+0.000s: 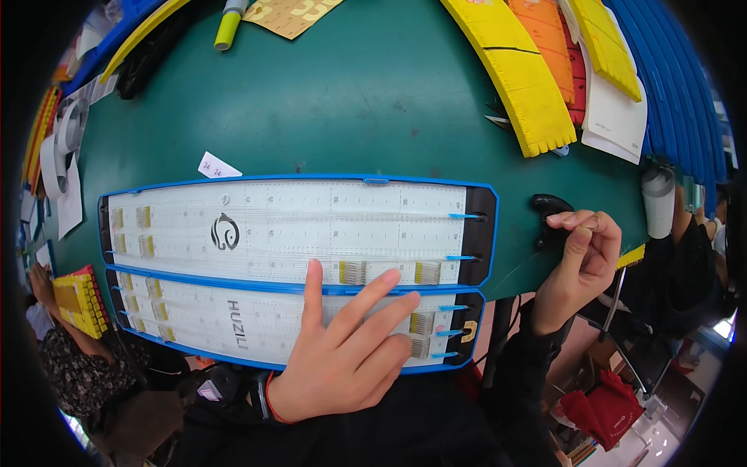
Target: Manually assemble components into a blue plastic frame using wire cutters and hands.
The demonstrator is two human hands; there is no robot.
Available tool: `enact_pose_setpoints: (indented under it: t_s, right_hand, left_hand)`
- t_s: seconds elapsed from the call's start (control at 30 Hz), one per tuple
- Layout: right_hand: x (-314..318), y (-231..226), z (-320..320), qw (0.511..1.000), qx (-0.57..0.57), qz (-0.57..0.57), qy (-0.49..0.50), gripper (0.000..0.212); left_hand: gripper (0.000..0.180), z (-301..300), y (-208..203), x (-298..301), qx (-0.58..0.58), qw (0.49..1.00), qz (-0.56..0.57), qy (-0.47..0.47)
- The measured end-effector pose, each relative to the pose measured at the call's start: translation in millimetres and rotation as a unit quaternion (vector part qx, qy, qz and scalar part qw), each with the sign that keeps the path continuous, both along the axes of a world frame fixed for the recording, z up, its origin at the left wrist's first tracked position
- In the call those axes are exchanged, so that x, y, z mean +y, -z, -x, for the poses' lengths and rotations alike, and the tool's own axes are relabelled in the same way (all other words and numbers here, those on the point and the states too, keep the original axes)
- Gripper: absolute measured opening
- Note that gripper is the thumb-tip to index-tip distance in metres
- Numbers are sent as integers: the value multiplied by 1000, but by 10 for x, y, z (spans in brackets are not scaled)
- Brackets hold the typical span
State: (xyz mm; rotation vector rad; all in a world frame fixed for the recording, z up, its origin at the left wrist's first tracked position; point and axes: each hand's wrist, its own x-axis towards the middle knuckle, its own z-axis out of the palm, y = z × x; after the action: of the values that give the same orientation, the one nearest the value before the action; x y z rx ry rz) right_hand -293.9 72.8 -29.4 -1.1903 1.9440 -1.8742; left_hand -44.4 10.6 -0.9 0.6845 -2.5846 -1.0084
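A long blue-rimmed fishing rig box (296,180) lies opened flat before me, with two white ruled panels. Small spring-like holders and bright blue clips are fixed along the panels, and dark foam lines the ends. My left hand (350,350) rests palm down over the lower right part, fingers spread and holding nothing, with the fingertips on the upper panel. Beyond the box's right end my right hand (580,265) is raised, its thumb and fingers pinched. A very fine clear fishing line (513,274) runs faintly toward it. Close to its fingertips lies a black curved object (549,205).
Yellow foam strips (517,74) and an orange strip lie at the far right, with scissors tips (498,121) beside them. A white paper slip (219,165) touches the box's far side. A yellow-green marker (228,27) lies far off. Another person's arm (78,335) is at left.
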Motion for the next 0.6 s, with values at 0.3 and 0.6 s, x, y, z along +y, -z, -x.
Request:
enact_pose_setpoints:
  t_s: [0.3, 0.6]
  right_hand:
    - [72, -963, 54, 991, 66, 84, -83, 17]
    - [-1346, -991, 71, 953, 61, -153, -255, 25]
  left_hand:
    - [9, -925, -167, -71, 333, 904, -160, -216]
    - [20, -1547, -402, -201, 323, 841, -189, -391]
